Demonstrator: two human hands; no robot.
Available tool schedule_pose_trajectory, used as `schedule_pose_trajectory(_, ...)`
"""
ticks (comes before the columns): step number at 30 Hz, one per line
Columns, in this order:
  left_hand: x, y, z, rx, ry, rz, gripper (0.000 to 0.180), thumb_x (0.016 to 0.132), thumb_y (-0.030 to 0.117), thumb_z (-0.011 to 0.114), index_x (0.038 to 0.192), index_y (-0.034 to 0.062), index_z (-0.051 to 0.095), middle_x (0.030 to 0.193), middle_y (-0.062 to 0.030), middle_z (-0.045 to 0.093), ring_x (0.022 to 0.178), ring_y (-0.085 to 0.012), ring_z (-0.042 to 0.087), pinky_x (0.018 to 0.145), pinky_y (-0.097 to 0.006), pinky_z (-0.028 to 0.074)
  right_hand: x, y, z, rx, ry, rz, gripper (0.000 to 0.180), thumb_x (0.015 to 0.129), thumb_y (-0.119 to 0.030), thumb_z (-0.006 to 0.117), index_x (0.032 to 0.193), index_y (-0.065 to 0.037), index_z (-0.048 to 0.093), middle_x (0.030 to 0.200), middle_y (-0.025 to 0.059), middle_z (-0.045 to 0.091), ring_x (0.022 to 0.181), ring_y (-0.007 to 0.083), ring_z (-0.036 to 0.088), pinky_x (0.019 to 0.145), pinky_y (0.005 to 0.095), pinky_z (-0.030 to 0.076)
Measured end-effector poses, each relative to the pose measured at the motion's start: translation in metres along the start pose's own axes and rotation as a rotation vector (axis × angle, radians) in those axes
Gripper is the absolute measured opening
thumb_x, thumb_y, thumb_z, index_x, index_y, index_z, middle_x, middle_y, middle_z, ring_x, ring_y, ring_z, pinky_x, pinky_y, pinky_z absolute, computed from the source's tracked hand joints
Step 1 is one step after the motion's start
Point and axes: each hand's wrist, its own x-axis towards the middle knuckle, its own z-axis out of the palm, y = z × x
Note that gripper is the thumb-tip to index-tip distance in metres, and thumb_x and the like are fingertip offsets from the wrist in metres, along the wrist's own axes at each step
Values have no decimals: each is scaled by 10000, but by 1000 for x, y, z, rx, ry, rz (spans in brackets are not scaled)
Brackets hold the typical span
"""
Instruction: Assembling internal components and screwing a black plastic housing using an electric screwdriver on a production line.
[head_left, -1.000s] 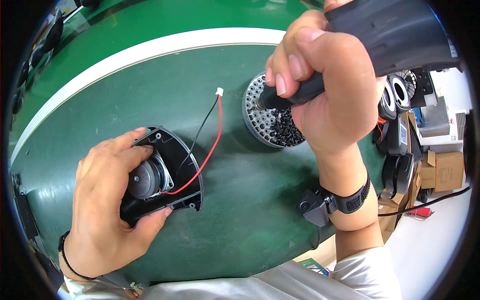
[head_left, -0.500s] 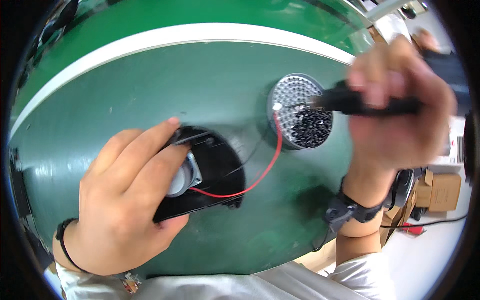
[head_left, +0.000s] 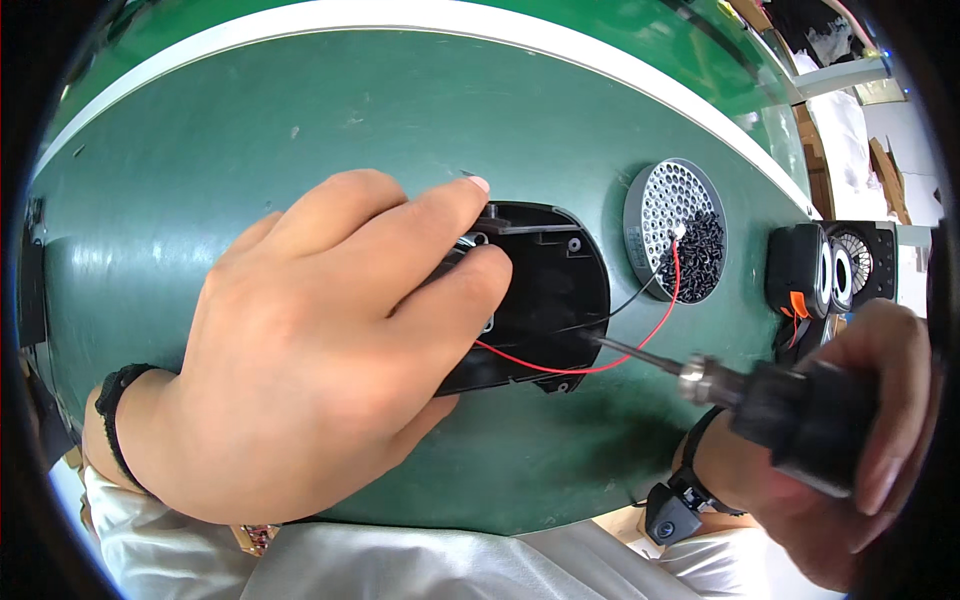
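Black housing (head_left: 550, 275) under fingers (head_left: 435, 220) in left grip (head_left: 310, 310), screwdriver (head_left: 800, 412) in right grip (head_left: 903, 400)

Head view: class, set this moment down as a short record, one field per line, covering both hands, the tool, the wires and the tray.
Left hand: gripping a black housing
Right hand: holding a black screwdriver
Screwdriver tip: pointing left, at the housing's right edge; contact unclear
Wires: one red, one black, running from the housing toward a white connector
Connector: seen over the tray; whether it touches is unclear
Tray: round, grey, perforated, right of the housing
Tray contents: small black screws, heaped on one side
Work surface: green table
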Motion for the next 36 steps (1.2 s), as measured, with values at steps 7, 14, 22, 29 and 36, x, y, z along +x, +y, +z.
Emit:
schedule_pose_trajectory(7,-6,-2,5,-14,38,-35,698,409,93,856,1069,19,639,1262,-186,627,923,-352,624,744,-418,543,-10,41,28,-109,137,160,241,873,-88,653,762,-116,441,696,-14,534,638,99,520,755,230,451)
schedule_pose_trajectory(14,6,5,-9,-20,-2,11,710,392,102,853,1063,19,638,1266,-188,616,904,-349,611,724,-413,537,-5,39,31,-299,110,230,333,923,-101,619,1080,-52,329,703,-9,509,612,117,534,692,290,484)
schedule_pose_trajectory(22,7,6,-5,-17,12,10,716,368,104,859,1046,13,650,1254,-191,619,885,-326,608,701,-386,538,-9,46,29,-341,101,225,324,937,-122,624,1098,-63,349,701,-4,510,605,127,528,676,300,476)
schedule_pose_trajectory(29,12,16,-4,21,28,2,700,374,92,866,1037,15,655,1230,-180,632,840,-293,597,662,-362,534,-14,43,30,-432,32,166,346,935,-130,639,1117,-81,349,703,10,538,557,147,527,602,298,486)
schedule_pose_trajectory(36,7,15,2,84,-17,-49,666,411,107,869,1040,32,664,1211,-148,629,824,-269,573,630,-349,525,-23,58,28,-424,32,186,353,929,-128,642,1126,-96,350,703,15,543,544,150,527,568,302,485)
